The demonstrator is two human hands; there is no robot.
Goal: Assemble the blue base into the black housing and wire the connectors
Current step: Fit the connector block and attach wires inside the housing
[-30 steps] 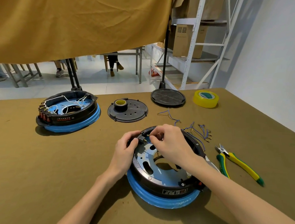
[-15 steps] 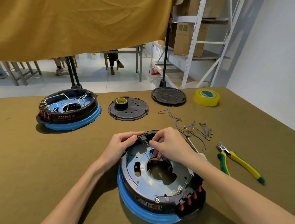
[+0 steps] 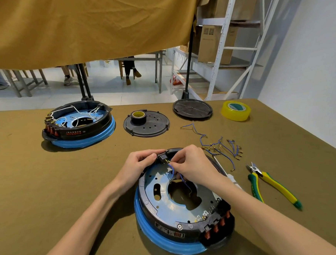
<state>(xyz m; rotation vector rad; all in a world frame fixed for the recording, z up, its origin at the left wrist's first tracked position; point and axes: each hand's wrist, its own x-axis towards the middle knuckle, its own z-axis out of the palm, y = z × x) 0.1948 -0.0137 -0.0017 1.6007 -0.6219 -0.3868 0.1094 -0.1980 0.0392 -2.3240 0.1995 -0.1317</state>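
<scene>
Black housing [image 3: 178, 231] on blue base [image 3: 169, 243], table's near middle. Left hand [image 3: 137, 164] grips far-rim connector [image 3: 162, 158]; right hand [image 3: 192, 164] pinches blue wire [image 3: 172, 170]. Pliers [image 3: 270, 185] right; bare cloth left.

No legible text anywhere in view. White printed line on the side wall of the far-left black housing [image 3: 80, 132]: characters present, too blurred to read. White rating label with dark print and a red patch on the near rim of the near black housing [image 3: 170, 232], just above its blue base [image 3: 164, 243]: lettering too small to make out. Faint square marks on the cardboard boxes [image 3: 215, 42] on the far shelving: unreadable. Green core label inside the yellow tape roll [image 3: 235, 110] at far right: no wording distinguishable. No brand or number discernible on the green-and-yellow pliers [image 3: 272, 187] at right.
</scene>
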